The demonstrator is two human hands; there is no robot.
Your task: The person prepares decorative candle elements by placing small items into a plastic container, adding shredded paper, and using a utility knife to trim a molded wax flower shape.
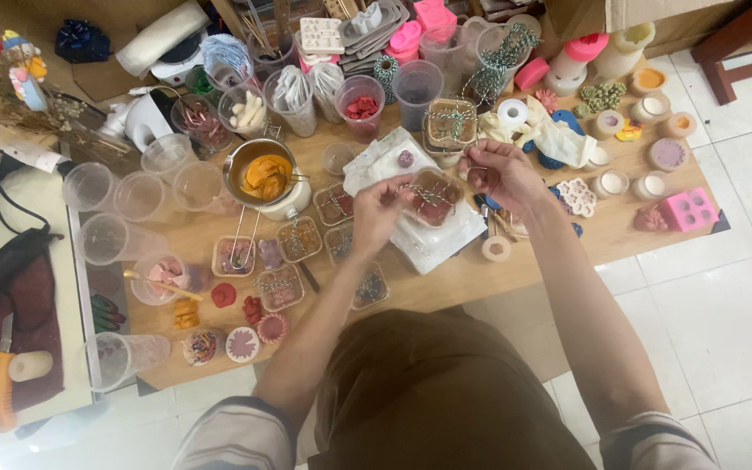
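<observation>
Two hands (382, 211) (500, 174), one metal pot (258, 171), one pink mould (690, 209)

A low wooden table (446, 283) stands on a white tiled floor (741, 305). Directly on it lie clear plastic cups (141, 196), a metal pot of orange wax (263, 174), small square boxes (299, 238) and a pink cube mould (689, 209).

The small clear box (429, 197) sat at the middle of the surface (446, 283), on a stack of flat packets (441, 239), with the left hand (379, 211) on its left end and the right hand (500, 174) just to its right. Left of them stood the metal pot (258, 172); nearer the person lay rows of small filled boxes (299, 238). Plastic cups (115, 196) lined the left edge, moulds (688, 209) the right.
</observation>
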